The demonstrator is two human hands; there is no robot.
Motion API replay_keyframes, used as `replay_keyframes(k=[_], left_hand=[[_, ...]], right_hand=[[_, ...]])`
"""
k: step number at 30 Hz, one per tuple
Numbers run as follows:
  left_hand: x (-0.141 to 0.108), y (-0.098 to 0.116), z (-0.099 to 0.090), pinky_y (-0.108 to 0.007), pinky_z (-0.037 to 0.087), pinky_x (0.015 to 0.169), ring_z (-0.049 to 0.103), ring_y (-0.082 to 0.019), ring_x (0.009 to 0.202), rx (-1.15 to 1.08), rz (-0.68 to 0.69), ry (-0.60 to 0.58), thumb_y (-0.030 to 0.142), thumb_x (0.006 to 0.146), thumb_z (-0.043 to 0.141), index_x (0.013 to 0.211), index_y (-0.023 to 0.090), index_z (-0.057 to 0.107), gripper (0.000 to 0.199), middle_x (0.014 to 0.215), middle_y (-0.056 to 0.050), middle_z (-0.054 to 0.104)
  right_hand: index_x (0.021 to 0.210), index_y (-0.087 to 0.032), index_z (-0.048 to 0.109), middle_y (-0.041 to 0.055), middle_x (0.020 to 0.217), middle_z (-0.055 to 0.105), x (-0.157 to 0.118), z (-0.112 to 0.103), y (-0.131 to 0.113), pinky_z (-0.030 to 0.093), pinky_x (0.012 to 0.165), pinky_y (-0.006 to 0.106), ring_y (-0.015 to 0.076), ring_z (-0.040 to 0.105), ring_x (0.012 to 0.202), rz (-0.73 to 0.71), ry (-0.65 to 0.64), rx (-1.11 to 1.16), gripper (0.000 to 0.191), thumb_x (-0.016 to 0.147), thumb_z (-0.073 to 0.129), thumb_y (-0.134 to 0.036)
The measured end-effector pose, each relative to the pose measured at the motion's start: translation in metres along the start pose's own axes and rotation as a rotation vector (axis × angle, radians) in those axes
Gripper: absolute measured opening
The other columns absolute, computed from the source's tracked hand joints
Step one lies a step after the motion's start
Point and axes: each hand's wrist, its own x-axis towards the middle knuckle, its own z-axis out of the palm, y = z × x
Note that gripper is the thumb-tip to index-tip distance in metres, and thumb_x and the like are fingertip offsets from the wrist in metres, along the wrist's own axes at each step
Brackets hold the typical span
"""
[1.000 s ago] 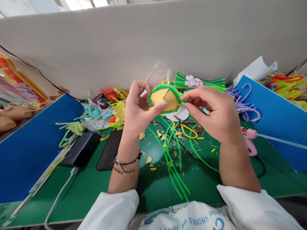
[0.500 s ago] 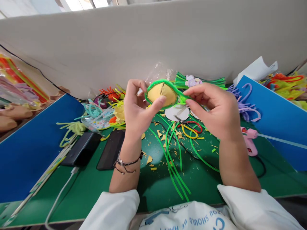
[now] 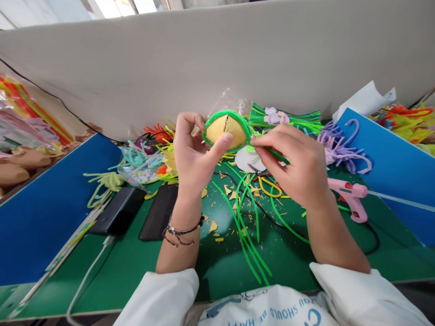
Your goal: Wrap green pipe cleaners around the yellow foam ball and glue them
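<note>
Raised above the table, a tan cone-shaped piece (image 3: 234, 131) with a slit shows its face toward me. My left hand (image 3: 193, 151) grips it, thumb pressed on the front and fingers behind. A fuzzy green pipe cleaner (image 3: 227, 112) runs around the rim of the piece. Its free end is pinched by my right hand (image 3: 295, 158) close to the rim's right side. Below the hands, a white disc (image 3: 247, 159) lies beside yellow-and-red scissors (image 3: 270, 186), partly hidden by my right hand.
Long green pipe cleaners (image 3: 243, 226) and tan scraps litter the green table (image 3: 285, 267). To the right lies a pink glue gun (image 3: 353, 199); to the left, a phone (image 3: 158, 215) and a dark power bank (image 3: 118, 210). Blue panels (image 3: 390, 181) flank both sides.
My right hand has slid left, closer to the tan piece's rim, drawing the green pipe cleaner nearer against it. My left hand keeps its hold. More of the glue gun shows.
</note>
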Motion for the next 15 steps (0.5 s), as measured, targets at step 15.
replay_keyframes(k=[15], left_hand=[[-0.001,-0.013,0.009,-0.017,0.049,0.061,0.05,-0.006,0.067,-0.355,-0.145,-0.159,0.052,0.076,0.078,0.081,0.022,0.038,0.05,0.077,0.005,0.039]], right_hand=[[0.082,-0.017,0.064,0.0006,0.077,0.066,0.002,0.0,0.006,0.049,0.065,0.023,0.0101,0.06,0.072,0.064,0.041,0.06,0.012,0.086,0.06,-0.006]])
